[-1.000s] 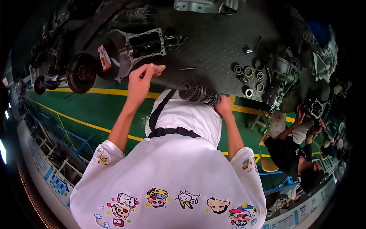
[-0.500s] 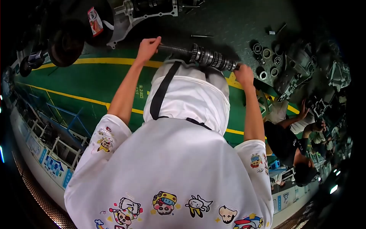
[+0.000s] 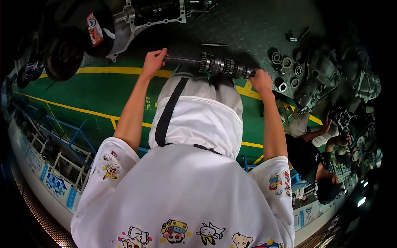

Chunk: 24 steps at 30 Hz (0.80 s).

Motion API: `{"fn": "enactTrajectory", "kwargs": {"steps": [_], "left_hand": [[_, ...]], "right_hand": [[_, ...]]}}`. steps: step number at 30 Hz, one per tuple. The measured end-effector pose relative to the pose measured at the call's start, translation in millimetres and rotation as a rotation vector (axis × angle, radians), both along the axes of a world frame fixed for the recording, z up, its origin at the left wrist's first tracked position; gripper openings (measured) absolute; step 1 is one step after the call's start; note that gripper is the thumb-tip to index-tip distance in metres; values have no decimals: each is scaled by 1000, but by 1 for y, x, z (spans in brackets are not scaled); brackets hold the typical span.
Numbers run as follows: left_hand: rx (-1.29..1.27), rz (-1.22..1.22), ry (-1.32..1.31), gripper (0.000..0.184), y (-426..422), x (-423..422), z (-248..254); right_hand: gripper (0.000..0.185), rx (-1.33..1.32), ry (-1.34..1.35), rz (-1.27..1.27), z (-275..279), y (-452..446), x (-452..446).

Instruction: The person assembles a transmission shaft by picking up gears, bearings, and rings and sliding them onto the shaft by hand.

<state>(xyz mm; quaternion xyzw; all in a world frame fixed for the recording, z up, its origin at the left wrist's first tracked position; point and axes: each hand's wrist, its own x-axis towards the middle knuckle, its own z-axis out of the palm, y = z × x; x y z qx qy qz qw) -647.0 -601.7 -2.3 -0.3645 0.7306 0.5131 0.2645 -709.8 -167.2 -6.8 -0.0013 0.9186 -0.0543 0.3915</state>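
Observation:
A long metal gear shaft [image 3: 225,67] with several toothed gears on its right half spans between my two hands, roughly level in front of my legs. My left hand [image 3: 154,61] is closed round the thin bare end of the shaft. At the geared side, my right hand [image 3: 261,80] grips the other end, its fingertips partly hidden. Beyond the shaft, a slim metal rod [image 3: 214,44] lies on the dark patterned metal surface [image 3: 244,25].
An open gearbox housing [image 3: 159,18] stands at the upper left, near a red-and-white packet [image 3: 94,29] on a dark round part. Loose gears and rings [image 3: 286,63] lie right, beside more metal housings [image 3: 318,78]. A co-worker in black [image 3: 308,153] is at the right.
The view has shifted slightly, so the shaft and both hands appear a little further left and lower. Both hands keep their hold on the shaft.

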Motion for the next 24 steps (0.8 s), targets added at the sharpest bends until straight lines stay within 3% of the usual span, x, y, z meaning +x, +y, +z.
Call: {"fn": "enactTrajectory", "kwargs": {"steps": [5, 9, 11, 17, 24], "left_hand": [[52, -46, -21, 44, -3, 9, 22], [-49, -241, 28, 46, -7, 3, 51], [-198, -357, 110, 45, -3, -2, 83], [-402, -273, 412, 30, 22, -3, 202], [-669, -396, 619, 12, 58, -12, 306]], "right_hand": [[38, 18, -41, 80, 21, 2, 0], [34, -27, 5, 89, 24, 2, 6], [32, -139, 50, 41, 12, 4, 11], [29, -383, 163, -77, 2, -18, 25], [20, -821, 396, -115, 0, -72, 9]]}}
